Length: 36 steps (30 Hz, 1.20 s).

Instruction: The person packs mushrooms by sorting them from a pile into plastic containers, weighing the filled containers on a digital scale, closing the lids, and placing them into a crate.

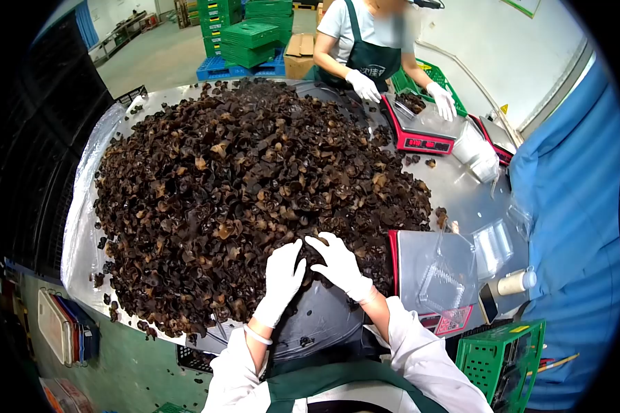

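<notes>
A big heap of dark brown wood ear mushrooms [255, 172] covers much of the metal table [461, 199]. At the heap's near edge are both of my hands, in white gloves. My left hand [282, 279] lies against the mushrooms, its fingers stretched forward and the thumb apart. Facing it, my right hand [339, 267] has its fingers bent toward the left hand, thumb apart, fingertips at the mushrooms. Between the hands there are dark mushrooms, and neither hand visibly grips one. A scale [417, 265] with a clear plastic tray [442, 286] on it stands right of my right hand.
Across the table a person [365, 41] in white gloves stands by a red scale [424, 143]. Clear trays [492, 248], a phone [488, 303] and a white cylinder [517, 282] lie at right. Green crates [499, 358] stand below right; more crates [248, 43] are stacked behind.
</notes>
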### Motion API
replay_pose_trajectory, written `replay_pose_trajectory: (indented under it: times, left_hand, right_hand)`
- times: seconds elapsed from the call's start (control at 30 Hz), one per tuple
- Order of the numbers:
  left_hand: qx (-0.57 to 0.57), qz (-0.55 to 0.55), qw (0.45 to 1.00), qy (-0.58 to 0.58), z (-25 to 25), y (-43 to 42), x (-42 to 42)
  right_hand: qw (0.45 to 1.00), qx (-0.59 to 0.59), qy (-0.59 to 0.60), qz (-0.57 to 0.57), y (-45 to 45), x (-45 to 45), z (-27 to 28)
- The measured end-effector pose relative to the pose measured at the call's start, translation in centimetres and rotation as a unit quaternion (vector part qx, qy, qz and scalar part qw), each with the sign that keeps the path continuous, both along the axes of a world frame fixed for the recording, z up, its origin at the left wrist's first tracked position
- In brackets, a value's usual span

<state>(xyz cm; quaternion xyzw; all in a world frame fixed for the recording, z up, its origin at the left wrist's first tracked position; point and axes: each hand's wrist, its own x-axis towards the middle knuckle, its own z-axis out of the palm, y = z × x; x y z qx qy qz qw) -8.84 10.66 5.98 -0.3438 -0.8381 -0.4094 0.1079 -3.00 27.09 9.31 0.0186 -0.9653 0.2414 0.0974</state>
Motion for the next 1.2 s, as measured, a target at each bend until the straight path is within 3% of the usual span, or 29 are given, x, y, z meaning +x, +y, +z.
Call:
replay_pose_trajectory:
  times: [0.23, 0.47, 0.57, 0.73, 0.77, 0.97, 1.1, 1.17, 1.2]
  left_hand:
    - [-0.058, -0.104, 0.992, -0.044, -1.3, -2.1, 6.4]
    - [-0.111, -0.238, 0.965, 0.022, -3.5, -5.1, 12.3]
    - [-0.103, -0.227, 0.968, 0.021, -3.2, -7.1, 13.5]
    - [-0.092, -0.086, 0.990, -0.063, -2.3, -7.8, 12.9]
    - [-0.105, -0.084, 0.989, -0.056, -2.3, -7.3, 12.6]
    - [-0.163, -0.156, 0.974, -0.011, -3.8, -5.3, 13.5]
    - [-0.132, -0.179, 0.972, -0.072, -3.7, -7.4, 14.2]
    - [-0.110, -0.136, 0.981, -0.078, -4.0, -8.0, 14.4]
    - [-0.104, -0.123, 0.983, -0.084, -4.1, -8.0, 14.4]
  right_hand:
    - [0.998, -0.035, 0.005, -0.049, -0.3, 7.4, -2.9]
    - [0.998, -0.018, -0.016, -0.049, -0.1, 15.6, -4.2]
    - [0.999, -0.009, -0.026, -0.041, 0.2, 17.6, -3.0]
    - [0.998, 0.002, -0.066, -0.019, 0.5, 16.8, -1.6]
    - [0.994, 0.021, -0.107, -0.030, 0.3, 16.1, -1.5]
    - [0.989, 0.117, -0.095, -0.008, -1.8, 15.3, -5.5]
    - [0.997, 0.065, -0.043, 0.025, -1.1, 18.6, -4.0]
    - [1.000, -0.002, -0.001, 0.011, -0.3, 19.3, -4.4]
    - [0.993, -0.110, -0.026, -0.024, -0.1, 19.6, -4.6]
